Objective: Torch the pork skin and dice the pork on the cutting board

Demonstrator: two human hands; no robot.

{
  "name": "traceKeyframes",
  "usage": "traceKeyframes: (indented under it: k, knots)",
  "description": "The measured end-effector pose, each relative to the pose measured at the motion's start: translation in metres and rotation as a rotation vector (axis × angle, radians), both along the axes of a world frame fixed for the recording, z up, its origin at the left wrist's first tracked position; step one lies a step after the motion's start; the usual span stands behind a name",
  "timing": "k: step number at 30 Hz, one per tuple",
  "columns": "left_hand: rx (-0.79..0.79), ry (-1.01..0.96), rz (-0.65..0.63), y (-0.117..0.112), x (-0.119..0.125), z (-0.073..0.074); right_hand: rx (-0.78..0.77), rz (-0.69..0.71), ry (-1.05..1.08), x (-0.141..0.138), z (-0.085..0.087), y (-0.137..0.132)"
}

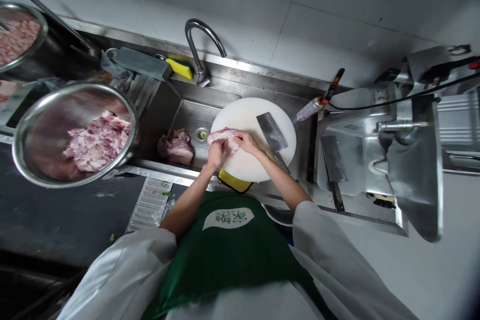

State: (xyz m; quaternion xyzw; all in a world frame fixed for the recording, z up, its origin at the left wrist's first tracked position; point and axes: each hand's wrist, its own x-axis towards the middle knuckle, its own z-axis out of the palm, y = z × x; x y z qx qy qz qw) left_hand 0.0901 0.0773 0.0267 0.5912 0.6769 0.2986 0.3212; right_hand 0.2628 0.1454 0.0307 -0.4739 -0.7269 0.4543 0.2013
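Observation:
A pale pink piece of raw meat (pixel 224 134) lies at the left part of a round white cutting board (pixel 247 162), which is set over the sink. My left hand (pixel 217 153) is closed on the meat's near side. At its right end my right hand (pixel 245 141) grips it too, fingers bent over it. To the right on the board rests a cleaver (pixel 272 131), its handle towards me and apart from both hands. A bigger chunk of raw meat (pixel 177 147) sits in the sink basin, left of the board.
At left stands a large steel bowl (pixel 37 160) of cut meat; behind it is a pot (pixel 45 35) of meat pieces. A faucet (pixel 204 75) rises behind the sink. A spray can (pixel 309 109), a second cleaver (pixel 333 162) and a metal slicer (pixel 416 175) are at right.

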Motion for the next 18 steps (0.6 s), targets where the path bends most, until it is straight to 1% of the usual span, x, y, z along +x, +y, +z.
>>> traceKeyframes:
  k: [4,8,11,13,15,18]
  knots:
    - [-0.003,0.123,0.023,-0.003,-0.003,-0.004,0.025,0.004,-0.007,-0.002,-0.004,0.001]
    - [-0.061,0.116,0.038,-0.008,-0.014,-0.002,0.026,-0.019,-0.058,0.004,-0.011,0.002]
    - [-0.026,0.074,0.071,-0.010,-0.016,0.004,0.007,-0.038,-0.020,0.007,-0.019,0.002]
    - [0.019,0.040,0.061,-0.008,-0.010,0.009,0.001,-0.053,0.028,0.006,-0.025,0.001]
    - [0.030,0.051,0.024,-0.004,0.000,0.013,0.001,-0.073,0.060,0.005,-0.030,0.000]
    - [-0.031,0.201,-0.013,0.004,0.015,0.018,0.016,-0.084,0.090,0.005,-0.034,-0.001]
